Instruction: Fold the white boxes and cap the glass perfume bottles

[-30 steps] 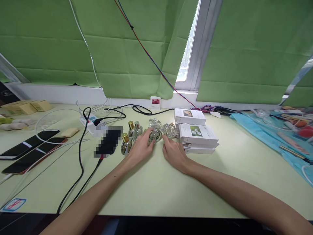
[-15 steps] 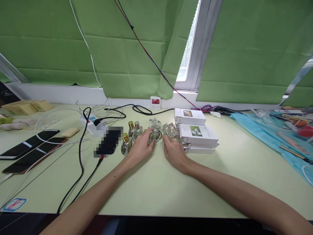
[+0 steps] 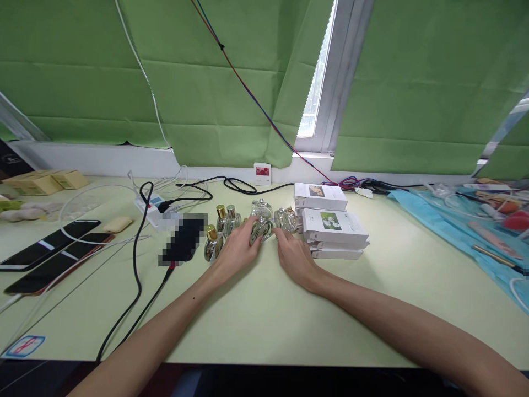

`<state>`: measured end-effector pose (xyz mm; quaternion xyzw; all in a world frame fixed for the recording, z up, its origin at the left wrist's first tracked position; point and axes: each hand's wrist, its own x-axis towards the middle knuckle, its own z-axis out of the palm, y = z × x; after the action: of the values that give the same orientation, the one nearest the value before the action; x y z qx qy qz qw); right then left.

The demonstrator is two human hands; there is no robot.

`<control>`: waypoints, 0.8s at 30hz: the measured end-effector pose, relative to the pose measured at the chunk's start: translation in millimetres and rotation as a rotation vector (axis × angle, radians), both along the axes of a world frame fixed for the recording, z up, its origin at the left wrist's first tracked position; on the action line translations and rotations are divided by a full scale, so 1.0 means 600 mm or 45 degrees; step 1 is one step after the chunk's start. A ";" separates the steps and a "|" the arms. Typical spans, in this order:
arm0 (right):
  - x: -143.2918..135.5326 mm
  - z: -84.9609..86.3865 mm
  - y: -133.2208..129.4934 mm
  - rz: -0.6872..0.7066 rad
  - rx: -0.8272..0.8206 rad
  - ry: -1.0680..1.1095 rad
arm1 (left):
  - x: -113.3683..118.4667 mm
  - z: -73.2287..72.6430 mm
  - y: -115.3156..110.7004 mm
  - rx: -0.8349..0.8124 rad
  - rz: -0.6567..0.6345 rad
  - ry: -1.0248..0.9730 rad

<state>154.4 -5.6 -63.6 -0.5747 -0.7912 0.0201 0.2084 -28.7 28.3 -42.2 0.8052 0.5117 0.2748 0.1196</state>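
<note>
My left hand (image 3: 238,242) rests on the table with thumb and index finger around a round clear glass perfume bottle (image 3: 262,230) lying low. My right hand (image 3: 296,257) is on the other side, index finger stretched toward that bottle's right edge and the other fingers loosely bent; it holds nothing that I can see. Whether its fingertip touches the glass I cannot tell. Just behind stands another clear perfume bottle (image 3: 262,208), with several more clear bottles (image 3: 285,219) grouped to the right. Left of my left hand are a gold-capped bottle (image 3: 212,243) and a silver-capped bottle (image 3: 232,218).
White boxes (image 3: 334,225) are stacked right of the bottles. A blurred-out dark phone (image 3: 184,240), two more phones (image 3: 61,262) and a power strip (image 3: 152,212) with cables lie left. A blue sheet (image 3: 458,237) with clutter covers the right side. A small box (image 3: 262,173) stands at the back.
</note>
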 end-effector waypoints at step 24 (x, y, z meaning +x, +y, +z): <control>0.005 -0.021 0.010 0.350 0.134 0.061 | 0.000 -0.003 0.000 0.040 0.011 0.005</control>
<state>157.3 0.2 -76.0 -0.4486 -0.8571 0.0208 0.2525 -29.0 28.2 -43.8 0.8053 0.5111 0.2816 0.1048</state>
